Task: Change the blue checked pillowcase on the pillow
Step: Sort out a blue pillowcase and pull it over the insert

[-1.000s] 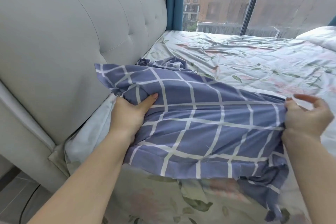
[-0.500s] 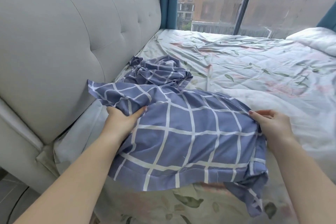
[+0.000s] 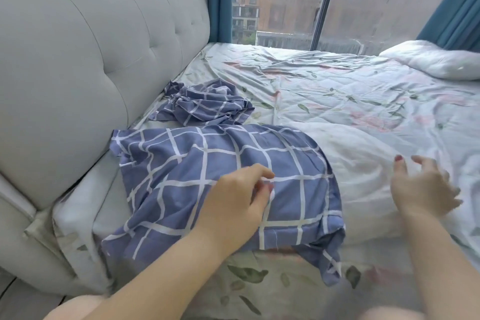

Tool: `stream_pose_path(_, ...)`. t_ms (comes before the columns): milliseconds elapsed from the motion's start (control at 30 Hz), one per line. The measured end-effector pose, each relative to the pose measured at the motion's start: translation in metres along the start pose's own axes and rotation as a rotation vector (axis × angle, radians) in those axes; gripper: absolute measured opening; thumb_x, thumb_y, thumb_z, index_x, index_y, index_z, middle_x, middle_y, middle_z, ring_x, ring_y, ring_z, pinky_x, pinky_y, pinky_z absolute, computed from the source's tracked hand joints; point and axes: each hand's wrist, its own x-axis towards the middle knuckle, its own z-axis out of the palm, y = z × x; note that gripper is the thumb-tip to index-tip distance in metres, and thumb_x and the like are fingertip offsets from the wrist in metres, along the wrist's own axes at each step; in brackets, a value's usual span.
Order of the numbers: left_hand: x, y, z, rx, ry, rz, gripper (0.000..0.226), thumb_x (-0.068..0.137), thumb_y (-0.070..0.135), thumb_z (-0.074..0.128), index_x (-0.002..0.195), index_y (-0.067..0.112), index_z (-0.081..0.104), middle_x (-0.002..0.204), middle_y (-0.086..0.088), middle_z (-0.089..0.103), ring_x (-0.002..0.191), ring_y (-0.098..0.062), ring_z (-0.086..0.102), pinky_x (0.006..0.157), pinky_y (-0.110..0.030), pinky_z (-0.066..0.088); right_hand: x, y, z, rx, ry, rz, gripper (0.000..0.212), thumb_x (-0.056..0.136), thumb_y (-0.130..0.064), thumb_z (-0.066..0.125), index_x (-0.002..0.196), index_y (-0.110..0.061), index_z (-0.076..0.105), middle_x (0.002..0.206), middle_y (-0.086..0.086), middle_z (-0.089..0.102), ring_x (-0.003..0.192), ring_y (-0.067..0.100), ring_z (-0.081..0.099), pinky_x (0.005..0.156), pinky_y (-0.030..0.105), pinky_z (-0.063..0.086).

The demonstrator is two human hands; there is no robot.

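Observation:
A blue checked pillowcase (image 3: 197, 176) lies spread flat near the bed's front left corner, draped over the left end of a bare white pillow (image 3: 363, 163). My left hand (image 3: 239, 200) rests on top of the pillowcase with loosely curled fingers and grips nothing that I can see. Above the bare part of the pillow, my right hand (image 3: 426, 189) hovers blurred with fingers spread and empty. A second blue checked cloth (image 3: 205, 104) lies crumpled further back against the headboard.
A grey padded headboard (image 3: 91, 73) runs along the left. The floral bedsheet (image 3: 324, 91) covers the mattress up to a large window (image 3: 285, 0). A white duvet or pillow (image 3: 436, 60) sits at the far right, and teal curtains (image 3: 457, 13) hang beside it.
Both hands have let go of the pillowcase, which now lies on the pillow. My left hand has slid right across the cloth; my right hand has lifted off to the right.

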Motion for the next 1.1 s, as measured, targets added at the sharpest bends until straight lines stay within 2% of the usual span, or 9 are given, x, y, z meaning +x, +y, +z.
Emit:
stream_pose_path(133, -0.009, 0.021, -0.004, -0.188, -0.691, -0.484, 0.07, 0.094, 0.061, 0.045, 0.144, 0.056, -0.004, 0.091, 0.004, 0.075, 0.059, -0.008, 0.068, 0.067, -0.028, 0.056, 0.009, 0.033, -0.01, -0.021, -0.34, 0.048, 0.087, 0.076, -0.075, 0.023, 0.15, -0.03, 0.035, 0.154, 0.009, 0.04, 0.141, 0.039, 0.032, 0.117, 0.055, 0.017)
stream_pose_path(300, -0.022, 0.012, 0.004, 0.04, -0.851, -0.383, 0.096, 0.084, 0.076, 0.043, 0.127, 0.061, -0.041, 0.076, 0.003, 0.066, 0.064, -0.018, 0.061, 0.08, -0.028, 0.051, 0.002, 0.029, -0.018, 0.042, -0.419, -0.035, 0.074, 0.094, -0.071, 0.02, 0.156, -0.031, 0.02, 0.16, 0.005, 0.028, 0.144, 0.037, 0.029, 0.118, 0.046, 0.017)
stream_pose_path(433, -0.026, 0.012, 0.032, -0.153, -0.704, -0.277, 0.095, 0.089, 0.064, 0.052, 0.129, 0.065, -0.035, 0.107, 0.002, 0.067, 0.094, -0.01, 0.063, 0.086, -0.011, 0.044, -0.008, 0.022, -0.014, 0.113, -0.492, -0.08, 0.089, 0.08, -0.076, 0.008, 0.155, -0.03, 0.024, 0.161, 0.005, 0.026, 0.148, 0.032, 0.023, 0.12, 0.041, 0.014)
stream_pose_path(500, -0.02, 0.007, 0.043, -0.272, -0.564, -0.206, 0.091, 0.088, 0.061, 0.053, 0.132, 0.068, -0.027, 0.154, 0.022, 0.011, 0.139, 0.009, 0.014, 0.1, 0.003, 0.016, -0.013, 0.015, -0.012, 0.139, -0.506, -0.12, 0.083, 0.087, -0.068, 0.009, 0.15, -0.022, 0.038, 0.155, 0.011, 0.037, 0.144, 0.033, 0.031, 0.115, 0.039, 0.021)
stream_pose_path(567, -0.01, 0.004, 0.05, -0.364, -0.399, -0.178, 0.087, 0.083, 0.061, 0.053, 0.138, 0.066, -0.015, 0.149, 0.033, -0.013, 0.139, 0.01, -0.012, 0.103, -0.002, 0.003, -0.023, 0.007, -0.014, 0.179, -0.501, -0.128, 0.076, 0.095, -0.062, 0.015, 0.135, -0.012, 0.057, 0.14, 0.02, 0.053, 0.133, 0.037, 0.044, 0.107, 0.039, 0.031)
stream_pose_path(700, 0.009, 0.006, 0.069, -0.529, -0.138, -0.208, 0.081, 0.076, 0.055, 0.059, 0.139, 0.063, 0.008, 0.151, 0.03, 0.007, 0.14, 0.007, 0.001, 0.099, 0.003, 0.012, -0.038, -0.005, -0.01, 0.287, -0.47, -0.09, 0.082, 0.088, -0.078, 0.023, 0.073, -0.01, 0.066, 0.09, 0.014, 0.064, 0.1, 0.031, 0.059, 0.085, 0.039, 0.04)
stream_pose_path(867, 0.009, 0.016, 0.093, -0.642, 0.048, -0.238, 0.103, 0.062, 0.062, 0.075, 0.141, 0.069, 0.008, 0.158, 0.024, 0.01, 0.146, -0.002, 0.015, 0.119, -0.03, 0.02, -0.034, -0.009, -0.011, 0.415, -0.426, 0.21, 0.083, 0.08, -0.088, 0.019, 0.07, -0.017, 0.062, 0.11, 0.013, 0.058, 0.109, 0.033, 0.057, 0.096, 0.043, 0.043)
stream_pose_path(1000, 0.01, 0.018, 0.102, -0.549, 0.041, -0.24, 0.118, 0.058, 0.066, 0.075, 0.139, 0.069, -0.01, 0.155, 0.029, 0.0, 0.147, 0.0, 0.004, 0.117, -0.026, 0.016, -0.044, -0.006, -0.011, 0.785, -0.599, 0.511, 0.105, 0.073, -0.09, 0.034, 0.148, -0.017, 0.035, 0.132, -0.008, 0.042, 0.114, 0.017, 0.052, 0.085, 0.037, 0.053)
stream_pose_path(1100, 0.014, 0.021, 0.101, -0.534, 0.128, -0.244, 0.115, 0.056, 0.073, 0.071, 0.14, 0.068, -0.007, 0.158, 0.02, 0.001, 0.142, 0.009, 0.007, 0.107, -0.011, 0.024, -0.053, -0.008, -0.013, 0.82, -0.684, 0.466, 0.105, 0.07, -0.092, 0.029, 0.143, -0.017, 0.047, 0.134, -0.003, 0.055, 0.118, 0.026, 0.059, 0.078, 0.033, 0.054)
